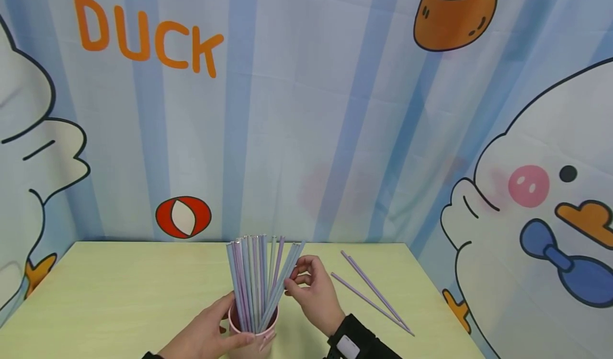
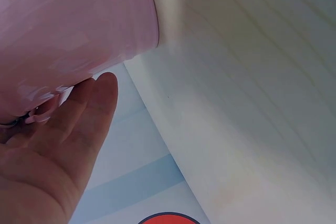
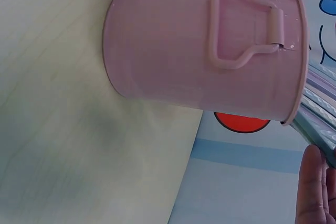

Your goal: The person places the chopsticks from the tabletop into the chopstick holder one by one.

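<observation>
A pink metal bucket (image 3: 163, 45) with a wire-like handle stands on the table, packed with blue and purple drinking straws (image 1: 249, 279). My left hand (image 1: 206, 324) holds the bucket near its rim, thumb across the front and fingers at the side; in the left wrist view two fingers (image 2: 100, 103) reach along its wall. At the bundle's right side, my right hand (image 1: 313, 292) pinches leaning blue straws (image 1: 283, 284) between thumb and fingers. Their lower ends sit inside the bucket. How many straws it grips cannot be told.
Several loose purple straws (image 1: 369, 303) lie on the pale wooden table (image 1: 119, 290) to the right of my right hand. Behind the table's far edge hangs a blue striped curtain (image 1: 287, 109) with duck drawings.
</observation>
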The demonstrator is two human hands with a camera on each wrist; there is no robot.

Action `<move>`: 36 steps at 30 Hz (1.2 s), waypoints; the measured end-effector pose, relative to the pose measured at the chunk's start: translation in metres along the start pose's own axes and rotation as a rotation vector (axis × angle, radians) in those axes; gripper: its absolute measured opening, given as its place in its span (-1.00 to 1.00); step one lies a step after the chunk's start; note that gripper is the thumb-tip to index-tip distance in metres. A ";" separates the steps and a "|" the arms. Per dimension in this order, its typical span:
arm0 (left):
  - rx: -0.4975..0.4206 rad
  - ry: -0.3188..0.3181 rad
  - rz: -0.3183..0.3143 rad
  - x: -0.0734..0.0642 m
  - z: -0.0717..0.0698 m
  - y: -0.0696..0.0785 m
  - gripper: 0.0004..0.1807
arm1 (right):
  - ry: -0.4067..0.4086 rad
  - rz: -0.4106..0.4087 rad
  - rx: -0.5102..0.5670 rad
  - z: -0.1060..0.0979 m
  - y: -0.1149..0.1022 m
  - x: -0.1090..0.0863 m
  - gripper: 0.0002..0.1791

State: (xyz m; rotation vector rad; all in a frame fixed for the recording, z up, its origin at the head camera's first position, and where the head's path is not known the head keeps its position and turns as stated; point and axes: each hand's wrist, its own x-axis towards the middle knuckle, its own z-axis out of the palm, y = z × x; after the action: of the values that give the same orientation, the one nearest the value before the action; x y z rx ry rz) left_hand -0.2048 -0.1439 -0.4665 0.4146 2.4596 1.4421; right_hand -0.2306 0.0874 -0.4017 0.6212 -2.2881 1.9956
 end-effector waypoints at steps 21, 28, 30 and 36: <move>0.010 -0.002 0.026 0.000 0.001 -0.001 -0.08 | -0.084 -0.025 -0.071 -0.005 0.029 -0.009 -0.61; 0.008 -0.002 -0.014 0.001 0.002 0.001 -0.02 | -0.119 -0.051 -0.311 -0.030 0.064 -0.008 -0.65; 0.011 0.000 -0.015 0.001 0.002 0.001 -0.02 | -0.125 -0.057 -0.393 -0.040 0.069 -0.007 -0.68; 0.024 0.001 0.012 0.000 0.001 0.000 -0.06 | -0.153 -0.075 -0.715 -0.077 0.088 -0.001 -0.75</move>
State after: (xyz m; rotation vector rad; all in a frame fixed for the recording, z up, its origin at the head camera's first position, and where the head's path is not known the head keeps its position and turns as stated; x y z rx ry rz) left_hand -0.2047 -0.1432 -0.4673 0.4344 2.4819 1.4192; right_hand -0.2753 0.1691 -0.4715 0.7723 -2.7521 0.9916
